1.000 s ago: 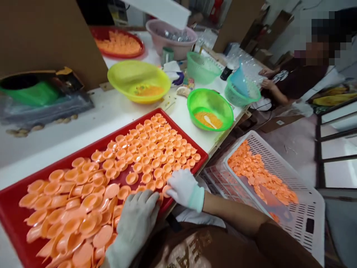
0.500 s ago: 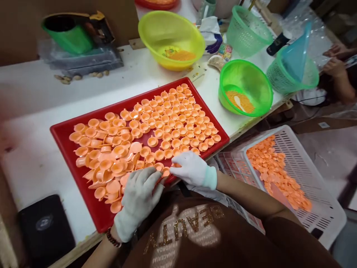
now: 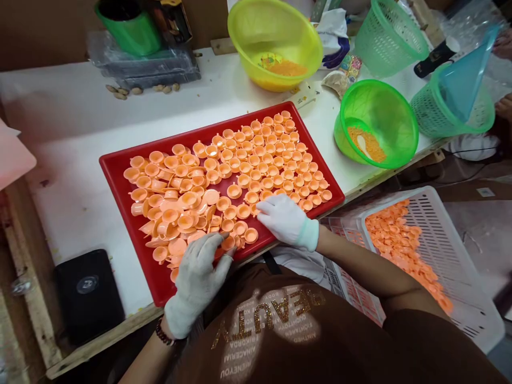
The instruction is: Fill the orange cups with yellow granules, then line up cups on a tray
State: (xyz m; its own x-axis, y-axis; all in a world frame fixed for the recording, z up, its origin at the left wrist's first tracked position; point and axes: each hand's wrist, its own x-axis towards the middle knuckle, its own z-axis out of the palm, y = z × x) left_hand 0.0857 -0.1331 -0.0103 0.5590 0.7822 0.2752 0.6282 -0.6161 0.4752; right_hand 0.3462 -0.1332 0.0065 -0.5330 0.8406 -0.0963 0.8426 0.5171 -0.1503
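A red tray (image 3: pixel 126 213) holds many small orange toy cups (image 3: pixel 234 191). On its right side they stand upright in close rows; on its left they lie in a jumbled heap, with flat round orange pieces (image 3: pixel 211 197) among them. My left hand (image 3: pixel 202 274), in a white glove, is at the tray's front edge, thumb and fingers closed about one small cup (image 3: pixel 228 244). My gloved right hand (image 3: pixel 286 220) reaches over the front of the rows, its fingertips together on a cup (image 3: pixel 255 210) that they partly hide.
Beyond the tray stand a yellow bowl (image 3: pixel 276 45) and a green bowl (image 3: pixel 376 120) with orange bits. Green baskets (image 3: pixel 390 37) stand at the back right. A white crate (image 3: pixel 452 250) of orange pieces is below right. A black flat object (image 3: pixel 88 296) lies left.
The view has shifted, so the tray sits further right and higher. My right hand has moved away from the tray's front edge, toward the rows. My left hand stays near the front edge.
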